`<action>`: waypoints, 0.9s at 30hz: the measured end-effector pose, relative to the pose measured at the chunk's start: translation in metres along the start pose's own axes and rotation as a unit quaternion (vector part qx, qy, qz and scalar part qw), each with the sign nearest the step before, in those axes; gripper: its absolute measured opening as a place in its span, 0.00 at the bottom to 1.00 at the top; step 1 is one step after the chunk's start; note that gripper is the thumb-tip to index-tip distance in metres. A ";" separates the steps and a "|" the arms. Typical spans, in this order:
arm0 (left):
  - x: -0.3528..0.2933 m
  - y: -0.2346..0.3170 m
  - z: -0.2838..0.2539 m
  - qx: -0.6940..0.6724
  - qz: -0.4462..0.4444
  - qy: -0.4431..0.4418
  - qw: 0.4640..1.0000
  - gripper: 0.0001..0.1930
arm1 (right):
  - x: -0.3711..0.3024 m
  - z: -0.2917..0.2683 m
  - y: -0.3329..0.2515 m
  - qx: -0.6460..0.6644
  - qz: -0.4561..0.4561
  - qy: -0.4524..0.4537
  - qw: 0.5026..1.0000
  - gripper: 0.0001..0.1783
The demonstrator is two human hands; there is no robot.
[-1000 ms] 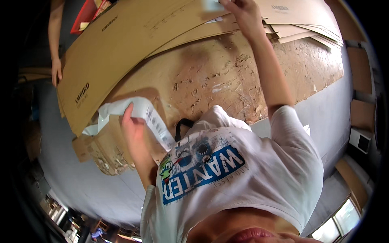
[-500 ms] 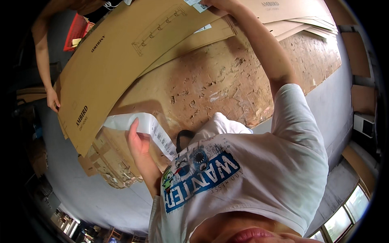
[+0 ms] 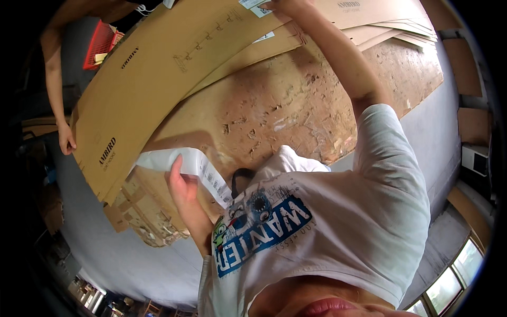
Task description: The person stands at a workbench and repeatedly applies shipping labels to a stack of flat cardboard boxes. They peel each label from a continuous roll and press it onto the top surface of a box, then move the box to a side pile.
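My left hand [image 3: 182, 183] is closed around a thick white stack of labels [image 3: 215, 182] with printed rows along its side, above the table's near left part. At the top edge my right hand [image 3: 291, 7] has its fingertips on a white label [image 3: 257, 6], which lies on a large flat brown cardboard sheet [image 3: 153, 74]. The frame cuts off part of that hand. Line drawings and dark print mark the sheet. Beneath it, another cardboard sheet [image 3: 240, 66] carries a second white label [image 3: 264, 37].
A co-worker's hand [image 3: 66, 139] touches the sheet's left edge. Behind that arm stands a red plastic basket [image 3: 98, 45]. More flat cardboard [image 3: 388, 31] is stacked at the far right on the worn wooden tabletop [image 3: 285, 108]. Torn, taped cardboard [image 3: 145, 203] hangs at the near left corner.
The co-worker's hand and the left end of the top cardboard sheet have shifted slightly. Both my hands stay almost where they were.
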State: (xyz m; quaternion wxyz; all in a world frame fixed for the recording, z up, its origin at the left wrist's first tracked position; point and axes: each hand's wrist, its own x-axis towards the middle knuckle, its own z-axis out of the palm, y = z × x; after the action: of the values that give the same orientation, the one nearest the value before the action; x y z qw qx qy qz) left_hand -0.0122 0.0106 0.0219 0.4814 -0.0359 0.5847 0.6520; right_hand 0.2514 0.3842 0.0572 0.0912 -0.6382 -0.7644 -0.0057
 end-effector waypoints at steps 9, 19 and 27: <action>-0.032 0.002 -0.014 -0.023 0.033 -0.055 0.998 0.13 | -0.058 0.039 0.004 -0.001 -0.116 0.233 0.966 0.23; -0.075 0.031 -0.055 -0.076 0.109 -0.115 0.984 0.11 | -0.326 -0.023 -0.170 0.731 -0.217 -0.423 0.489 0.27; -0.100 0.013 -0.083 -0.070 0.037 -0.125 0.989 0.13 | -0.340 -0.034 -0.182 0.650 -0.271 -0.422 0.571 0.23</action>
State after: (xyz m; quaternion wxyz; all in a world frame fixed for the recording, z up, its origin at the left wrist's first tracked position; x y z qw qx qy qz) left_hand -0.0109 -0.1120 0.0663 0.5229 0.0343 0.4739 0.7077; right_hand 0.1358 0.0144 0.0600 0.1429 -0.1000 -0.6512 0.7385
